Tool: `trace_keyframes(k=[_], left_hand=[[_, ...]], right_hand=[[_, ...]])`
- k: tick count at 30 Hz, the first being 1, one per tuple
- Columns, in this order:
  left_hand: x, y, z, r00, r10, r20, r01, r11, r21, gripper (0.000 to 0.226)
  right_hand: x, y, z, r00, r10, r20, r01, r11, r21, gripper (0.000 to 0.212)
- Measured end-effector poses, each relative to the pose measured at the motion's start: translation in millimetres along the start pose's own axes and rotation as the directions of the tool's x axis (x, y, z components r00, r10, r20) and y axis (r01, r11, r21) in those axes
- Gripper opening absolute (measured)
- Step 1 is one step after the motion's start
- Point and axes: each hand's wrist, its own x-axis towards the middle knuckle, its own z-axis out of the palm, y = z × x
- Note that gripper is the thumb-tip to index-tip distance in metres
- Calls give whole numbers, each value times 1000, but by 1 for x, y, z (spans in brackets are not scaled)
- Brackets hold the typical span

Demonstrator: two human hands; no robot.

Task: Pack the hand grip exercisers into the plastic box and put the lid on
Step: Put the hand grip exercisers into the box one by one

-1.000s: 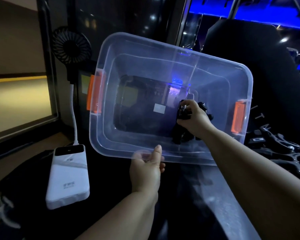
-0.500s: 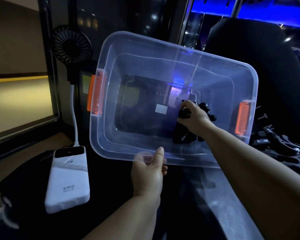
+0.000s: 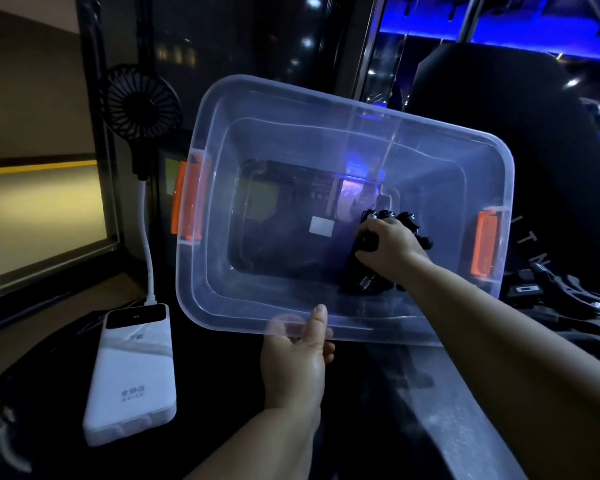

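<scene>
Right hand [image 3: 390,249] curled round black exercisers [image 3: 366,277] inside box [image 3: 361,112]. Left hand [image 3: 297,355] pinches near rim. Exercisers likely rigid, sprung, weighty; grasp handles. Box light, slippery.

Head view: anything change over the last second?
Barely. The right hand, gripping the exercisers, eased a little lower inside the box, and the box's right end drifted slightly right. Nothing was let go: the left hand holds the near rim as before, the box is tilted toward the camera and has no lid on. The power bank and fan did not move.
</scene>
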Motion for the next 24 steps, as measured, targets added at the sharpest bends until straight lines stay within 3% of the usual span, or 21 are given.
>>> trace_keyframes(k=[11, 14, 17, 24], left_hand=[[1, -1, 0, 1000, 1, -9, -2, 1000, -13, 23], [1, -1, 0, 1000, 5, -7, -5, 1000, -13, 24], [0, -1, 1, 1000, 9, -5, -9, 1000, -16, 24], [1, -1, 1, 1000, 12, -7, -12, 1000, -25, 23]], right_hand=[[1, 1, 1, 998, 33, -55, -39, 994, -107, 38], [-4, -5, -1, 996, -9, -93, -17, 960, -279, 34], [-6, -6, 0, 979, -141, -145, 53, 871, -488, 35], [-1, -1, 7, 970, -242, 21, 208, 784, -585, 49]])
